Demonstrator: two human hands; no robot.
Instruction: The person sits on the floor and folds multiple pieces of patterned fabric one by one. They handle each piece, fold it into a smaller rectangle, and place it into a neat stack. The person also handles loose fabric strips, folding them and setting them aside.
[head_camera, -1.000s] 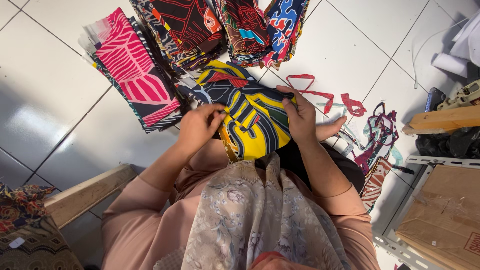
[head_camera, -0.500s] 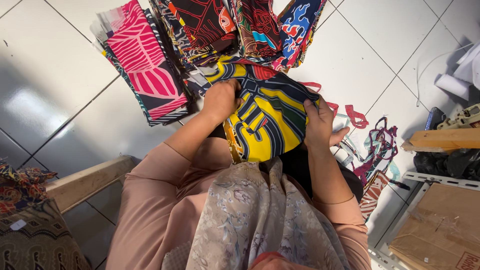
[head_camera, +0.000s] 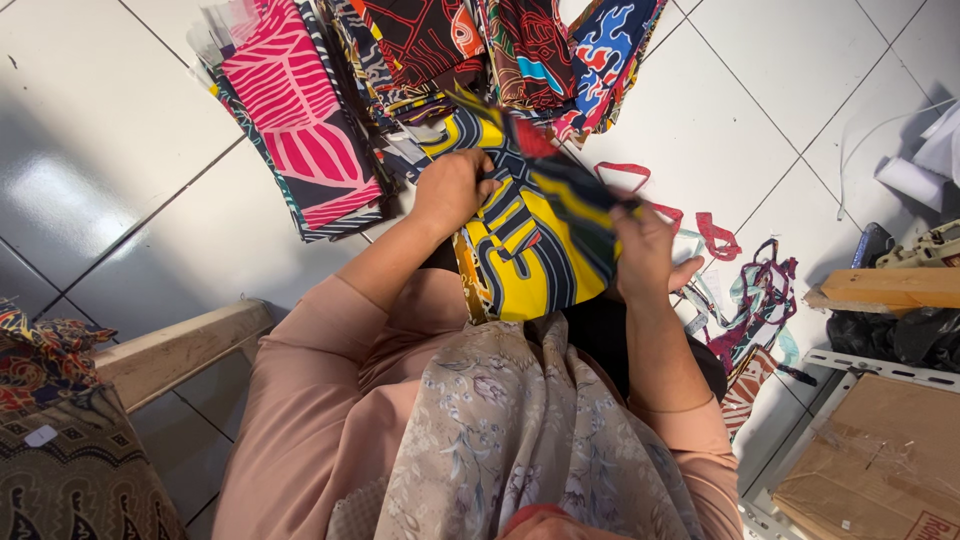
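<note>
A yellow, black and blue patterned cloth piece (head_camera: 525, 250) is held over my lap. My left hand (head_camera: 452, 190) grips its left upper edge, fingers closed on the fabric. My right hand (head_camera: 645, 255) holds its right edge, where a dark flap is blurred from motion. Just beyond the cloth lie stacks of printed fabric on the white tiled floor: a pink and black stack (head_camera: 290, 110) at the left, a red and black stack (head_camera: 425, 40) in the middle, and a blue and red stack (head_camera: 610, 50) at the right.
Thin fabric offcuts (head_camera: 745, 295) are strewn on the tiles to the right. A wooden block (head_camera: 890, 288), black bags and a cardboard box (head_camera: 880, 470) stand at the right edge. A wooden beam (head_camera: 180, 350) and patterned cloth (head_camera: 60, 450) sit at the lower left.
Both hands have lifted the yellow cloth forward toward the stacks. The right hand slid along its right edge, and a dark flap of the cloth is swinging over.
</note>
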